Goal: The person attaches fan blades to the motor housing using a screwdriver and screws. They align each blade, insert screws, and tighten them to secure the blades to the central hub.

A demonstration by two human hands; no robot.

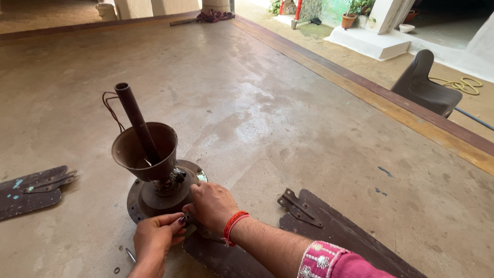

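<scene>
1. The ceiling fan motor (154, 193) is sitting flat on the concrete floor (288, 118), near the lower left of the view, with its rusty round housing facing up. This is letting the person work on its rim from above.
2. The downrod (136, 121) is rising tilted from the motor's centre, passing through the brown cup-shaped canopy (144, 152), which is resting low on the rod. Thin wires (109, 105) are looping out beside the rod's top.
3. The left hand (154, 242) is pinching at the motor's near edge with fingertips closed on something small; what exactly it is holding cannot be told, as it is too small to make out.
4. The right hand (212, 205) is curling over the same edge, its grip closed and knuckles up, seemingly steadying or turning a part where a fan blade (231, 257) is meeting the housing. A red thread band (234, 225) is circling the wrist, and a pink embroidered sleeve (334, 262) is showing lower down.
5. A second blade (350, 231), with its metal bracket (298, 208), is lying just right of the hands; a third blade (33, 190) is lying well apart at the left.
6. A small metal piece (130, 255) is lying on the floor by the left wrist.
7. Farther off, a dark plastic chair (424, 85) and a yellow hose (463, 85) are sitting beyond the floor's raised edge.
</scene>
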